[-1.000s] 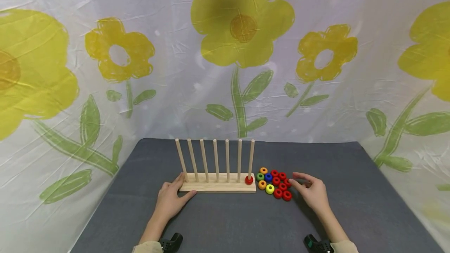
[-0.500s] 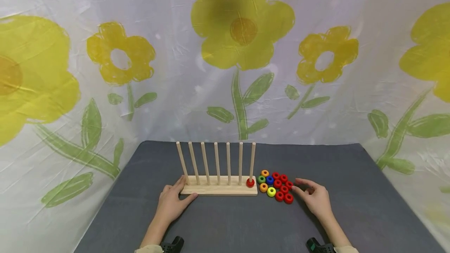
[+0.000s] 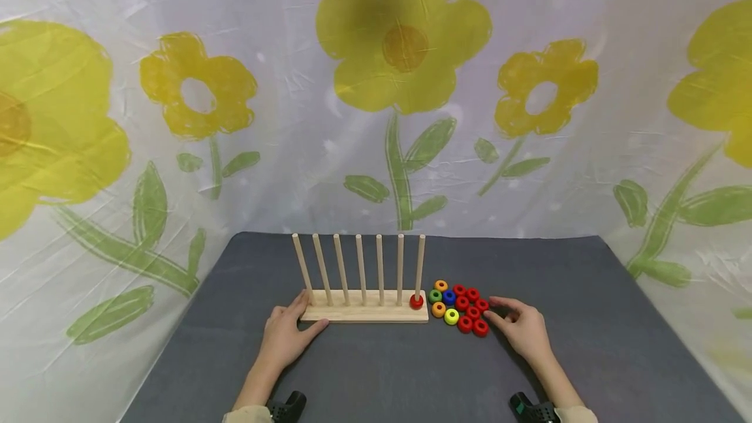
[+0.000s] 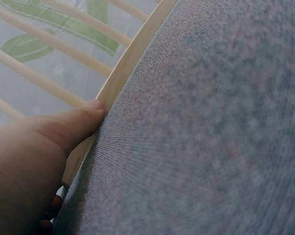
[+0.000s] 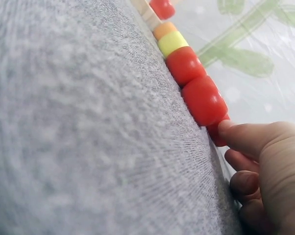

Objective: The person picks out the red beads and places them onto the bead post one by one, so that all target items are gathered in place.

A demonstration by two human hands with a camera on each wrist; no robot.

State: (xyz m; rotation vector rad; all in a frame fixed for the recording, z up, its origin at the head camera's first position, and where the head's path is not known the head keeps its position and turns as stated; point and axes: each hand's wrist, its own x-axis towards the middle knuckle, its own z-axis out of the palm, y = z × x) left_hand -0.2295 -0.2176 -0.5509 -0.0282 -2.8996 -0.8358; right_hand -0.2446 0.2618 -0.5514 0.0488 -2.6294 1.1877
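In the head view, a pale wooden stand with a row of upright pegs sits at the middle of the table. One red bead is on its rightmost peg. My left hand holds the stand's left end, thumb on the front edge and the other fingers at the end; the left wrist view shows the thumb against the wood. Right of the stand lies a group of loose beads, mostly red. My right hand is at their right side, its thumb at a red bead, touching or nearly so.
Among the loose beads are orange, green, blue and yellow ones, close together by the stand's right end. A dark cloth covers the table. Behind it hangs a flower-printed curtain.
My right hand's fingertips have shifted slightly toward me beside the rightmost red bead, which shows more fully. The left hand and the stand keep their places; the head view sways slightly.
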